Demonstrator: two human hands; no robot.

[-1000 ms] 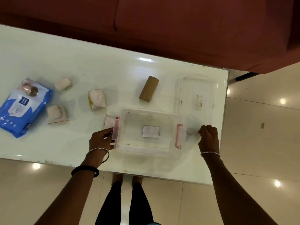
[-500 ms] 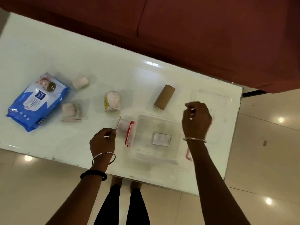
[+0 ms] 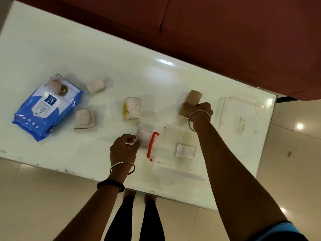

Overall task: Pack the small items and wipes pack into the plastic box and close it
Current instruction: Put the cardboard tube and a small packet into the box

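The clear plastic box point(image 3: 167, 162) stands open at the table's near edge, its red latch point(image 3: 152, 146) on the left and a white square point(image 3: 185, 151) on its bottom. My right hand point(image 3: 198, 110) reaches over the box and closes around the near end of a brown cardboard tube point(image 3: 193, 99). My left hand point(image 3: 124, 148) pinches a small clear packet point(image 3: 145, 136) lying against the latch. The blue wipes pack point(image 3: 46, 108) lies far left. Three small wrapped items sit between: one point(image 3: 96, 85) at the back, one point(image 3: 85, 119) beside the wipes, one with yellow print point(image 3: 132, 108) in the middle.
The box's clear lid point(image 3: 241, 117) lies flat at the table's right end. The white table point(image 3: 121, 63) runs along a dark red sofa point(image 3: 225, 32) behind it. My legs and the tiled floor point(image 3: 43, 197) show below the near edge.
My right hand left the box's right latch, rose, and came down on the cardboard tube behind the box. My left hand stayed at the small packet. The view shifted left.
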